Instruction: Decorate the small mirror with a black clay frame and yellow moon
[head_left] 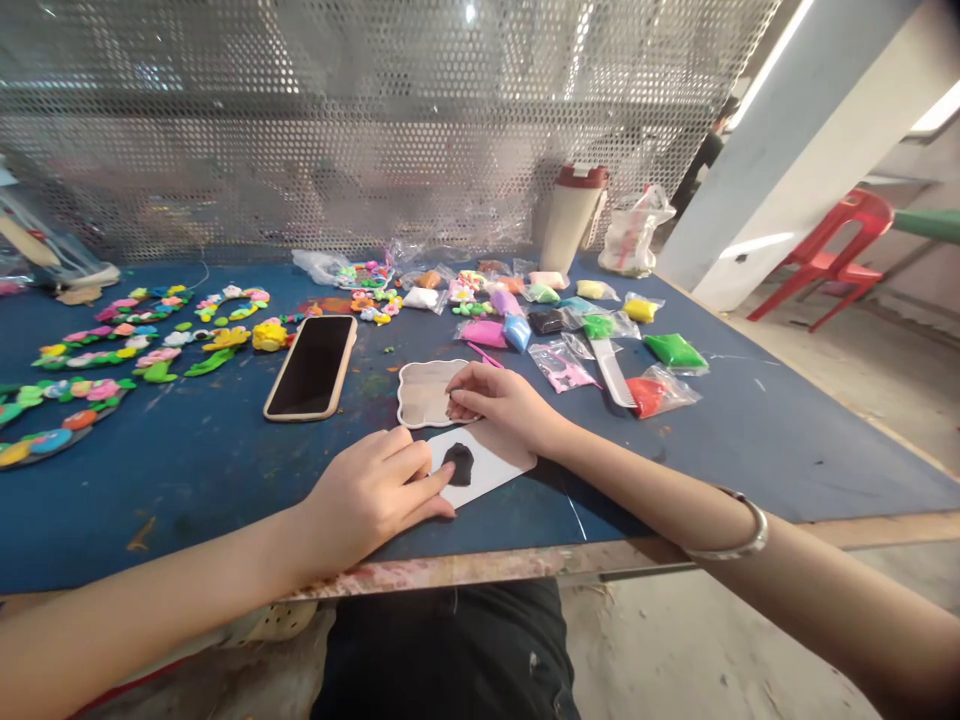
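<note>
A white card (501, 458) lies at a slant near the table's front edge, with a flat, dark, clay-like piece (459, 466) on it. My left hand (379, 485) rests at the card's left end. Its index fingertip touches the dark piece, and the thumb stretches along the card's near corner. Beyond the card is a small, shiny plate with a wavy white rim (403, 398), perhaps a mirror. Over its right side, my right hand (510, 402) has its fingers curled together in a pinch; whatever they hold is too small to make out.
A phone (312, 368) lies left of the plate. Colourful clay-decorated pieces (86, 390) spread across the left. Bagged clay, including a green packet (676, 350), and a white comb (613, 374) lie right. A tumbler (568, 222) stands by the perforated metal screen (337, 130).
</note>
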